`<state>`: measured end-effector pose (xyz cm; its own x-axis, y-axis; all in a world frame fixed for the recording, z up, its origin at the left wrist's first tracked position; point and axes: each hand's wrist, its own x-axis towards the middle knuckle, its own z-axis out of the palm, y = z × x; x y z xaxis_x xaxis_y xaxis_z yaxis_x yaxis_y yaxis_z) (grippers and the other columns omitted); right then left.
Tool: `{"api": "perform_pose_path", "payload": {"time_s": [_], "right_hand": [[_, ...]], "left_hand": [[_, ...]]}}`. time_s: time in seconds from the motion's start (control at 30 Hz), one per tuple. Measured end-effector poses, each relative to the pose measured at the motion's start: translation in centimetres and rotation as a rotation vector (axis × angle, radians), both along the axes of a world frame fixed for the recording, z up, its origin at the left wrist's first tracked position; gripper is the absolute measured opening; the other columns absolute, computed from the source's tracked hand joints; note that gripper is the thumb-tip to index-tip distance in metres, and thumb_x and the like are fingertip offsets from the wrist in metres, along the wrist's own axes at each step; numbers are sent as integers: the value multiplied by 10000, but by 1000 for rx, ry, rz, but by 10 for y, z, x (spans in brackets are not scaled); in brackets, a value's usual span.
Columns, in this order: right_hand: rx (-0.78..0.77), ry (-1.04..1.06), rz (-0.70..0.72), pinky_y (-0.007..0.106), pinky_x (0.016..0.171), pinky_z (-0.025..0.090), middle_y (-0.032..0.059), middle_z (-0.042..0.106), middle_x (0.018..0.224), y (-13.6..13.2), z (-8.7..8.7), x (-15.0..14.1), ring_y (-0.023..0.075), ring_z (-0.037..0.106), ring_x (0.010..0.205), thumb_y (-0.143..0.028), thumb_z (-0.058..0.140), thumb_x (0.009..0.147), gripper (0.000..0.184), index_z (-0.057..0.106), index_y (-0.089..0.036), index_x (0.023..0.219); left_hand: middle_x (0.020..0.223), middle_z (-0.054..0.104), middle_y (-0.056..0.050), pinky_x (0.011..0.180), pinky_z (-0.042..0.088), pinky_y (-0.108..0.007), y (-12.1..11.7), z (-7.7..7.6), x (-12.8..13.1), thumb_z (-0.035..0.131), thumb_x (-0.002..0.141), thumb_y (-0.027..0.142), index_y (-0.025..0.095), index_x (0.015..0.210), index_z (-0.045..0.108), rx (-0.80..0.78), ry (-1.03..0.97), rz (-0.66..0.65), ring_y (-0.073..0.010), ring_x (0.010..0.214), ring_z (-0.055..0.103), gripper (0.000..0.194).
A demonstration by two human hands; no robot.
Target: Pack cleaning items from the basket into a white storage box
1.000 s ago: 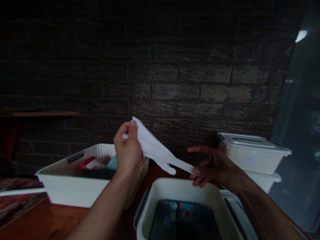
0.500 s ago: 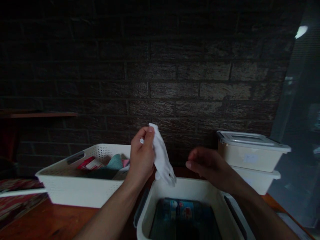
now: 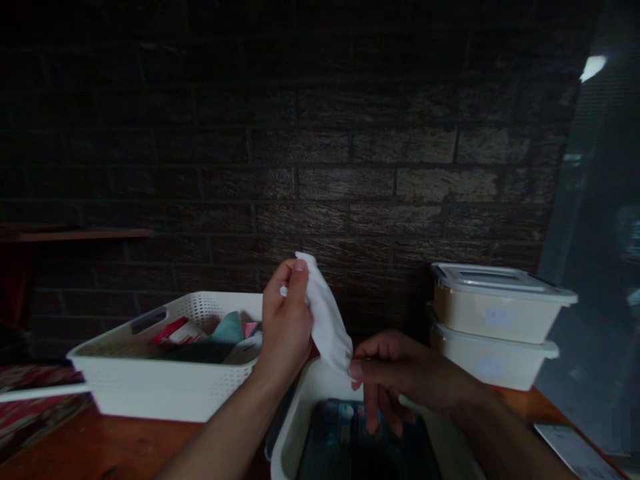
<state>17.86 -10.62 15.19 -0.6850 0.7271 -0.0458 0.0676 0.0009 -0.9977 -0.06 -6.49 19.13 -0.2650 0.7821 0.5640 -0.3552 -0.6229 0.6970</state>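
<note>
My left hand (image 3: 286, 327) is raised in the middle of the view, its fingers pinched on the top of a small white cloth (image 3: 325, 319) that hangs down from it. My right hand (image 3: 395, 377) has come in from the right and pinches the cloth's lower end with thumb and forefinger, the other fingers hanging down. Both hands are above a white plastic tub (image 3: 300, 427) that holds dark folded fabric with a printed label (image 3: 357, 427).
A white perforated basket (image 3: 165, 373) with several coloured cloths stands at the left on the wooden table (image 3: 115, 447). Two lidded white boxes (image 3: 495, 320) are stacked at the right. A dark brick wall (image 3: 350, 167) stands behind.
My right hand let go of the stretched cloth's end, drew back, then came left and down and took hold of the hanging lower end. My left hand moved right with the cloth.
</note>
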Motion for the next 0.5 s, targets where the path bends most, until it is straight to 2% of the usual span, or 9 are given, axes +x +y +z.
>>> {"api": "perform_pose_path", "payload": {"time_s": [0.17,0.3,0.5], "right_hand": [[85,65,-106,127,319,345,6,679,572,-3,8,13,57,488,332,-449,692,898,325,619,-137,847],[96,48,-110,124,315,343,-12,657,539,-5,9,15,47,451,316,-445,710,887,322,618,-138,862],[57,-25,-61,129,304,354,-11,667,546,-8,12,16,67,490,314,-492,686,890,353,600,-150,892]], "left_hand": [[609,401,54,434,274,-182,15,10,-14,685,876,402,200,793,572,56,-59,140,-80,501,346,246],[564,400,65,392,272,-182,24,18,-29,689,865,392,201,773,543,74,-105,285,-83,461,339,257],[569,397,74,394,270,-186,30,16,-37,695,859,435,209,794,551,81,-61,272,-80,464,345,276]]}}
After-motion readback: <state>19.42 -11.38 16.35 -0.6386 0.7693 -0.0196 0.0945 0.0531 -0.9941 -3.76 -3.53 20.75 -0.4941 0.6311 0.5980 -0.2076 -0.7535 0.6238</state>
